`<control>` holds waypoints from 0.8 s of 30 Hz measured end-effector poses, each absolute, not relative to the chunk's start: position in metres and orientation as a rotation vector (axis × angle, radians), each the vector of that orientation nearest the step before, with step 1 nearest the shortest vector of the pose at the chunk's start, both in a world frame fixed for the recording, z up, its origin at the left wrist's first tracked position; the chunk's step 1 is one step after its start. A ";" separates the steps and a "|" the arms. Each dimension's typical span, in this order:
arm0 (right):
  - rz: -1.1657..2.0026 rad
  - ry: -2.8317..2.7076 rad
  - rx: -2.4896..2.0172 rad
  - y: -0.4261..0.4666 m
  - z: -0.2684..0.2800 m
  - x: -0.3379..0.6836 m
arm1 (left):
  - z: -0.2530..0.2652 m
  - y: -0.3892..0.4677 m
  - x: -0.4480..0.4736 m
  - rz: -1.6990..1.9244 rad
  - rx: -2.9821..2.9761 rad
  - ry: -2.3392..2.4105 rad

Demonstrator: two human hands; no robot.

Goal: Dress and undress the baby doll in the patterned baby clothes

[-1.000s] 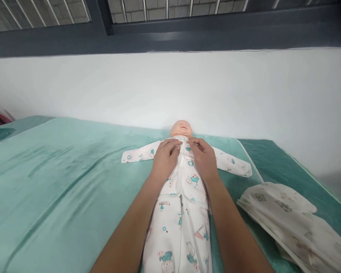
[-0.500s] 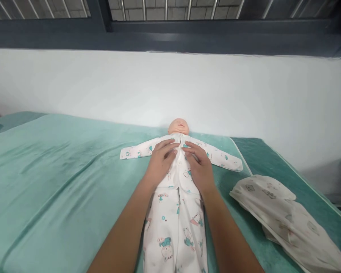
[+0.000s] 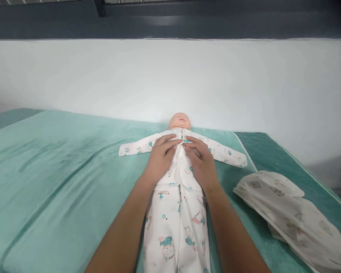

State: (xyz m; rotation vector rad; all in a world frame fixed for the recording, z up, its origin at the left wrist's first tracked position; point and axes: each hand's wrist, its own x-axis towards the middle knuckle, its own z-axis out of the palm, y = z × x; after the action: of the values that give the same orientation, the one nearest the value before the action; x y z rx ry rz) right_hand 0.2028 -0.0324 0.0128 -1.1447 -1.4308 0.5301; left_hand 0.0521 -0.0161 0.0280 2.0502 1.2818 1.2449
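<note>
- We note a green cover [image 3: 51,182] spread wide, creased on the left, a darker panel on the right.
- White wall [image 3: 170,79] stands behind it, below a dark window frame [image 3: 165,24].
- Folded print cloth [image 3: 290,216] lies on the right side of the cover, apart from the doll, just beyond our right forearm.
- Printed trousers [image 3: 166,223] run toward us between our forearms; their lower ends leave the view.
- Printed jacket [image 3: 176,172] lies face up on the cover, on the doll, sleeves spread to both sides. Its long axis and front opening run straight away from us, head end far. The opening passes between our hands, directly at the fingertips; we judge neither hand clearly nearer.
- Our left hand [image 3: 161,155] rests over one side of the chest, fingers bent, thumb close to the index, tips at the jacket edge. We cannot tell whether cloth is pinched.
- Our right hand [image 3: 200,159] mirrors it, thumb and index slightly apart; its grip, too, we cannot tell.
- Doll's head [image 3: 179,120] lies beyond our fingertips, near the wall; the front edges part slightly below it.
- Small button [image 3: 180,159] sits between our hands, on our side of the fingertips.
</note>
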 end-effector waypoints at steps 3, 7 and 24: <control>0.537 -1.391 -1.157 -0.033 0.013 0.202 | 0.026 -0.016 0.052 1.245 2.102 1.293; 0.547 -1.385 -1.160 -0.032 0.012 0.202 | 0.023 -0.017 0.053 1.230 2.237 1.316; 0.415 -1.634 -1.284 -0.025 0.010 0.205 | 0.022 -0.023 0.058 1.422 2.246 1.395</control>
State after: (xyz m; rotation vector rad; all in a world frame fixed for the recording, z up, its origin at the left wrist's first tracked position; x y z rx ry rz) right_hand 0.2047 -0.0254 0.0105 -1.2836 -1.6343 0.4151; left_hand 0.0584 -0.0231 0.0220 2.2459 1.3948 1.4225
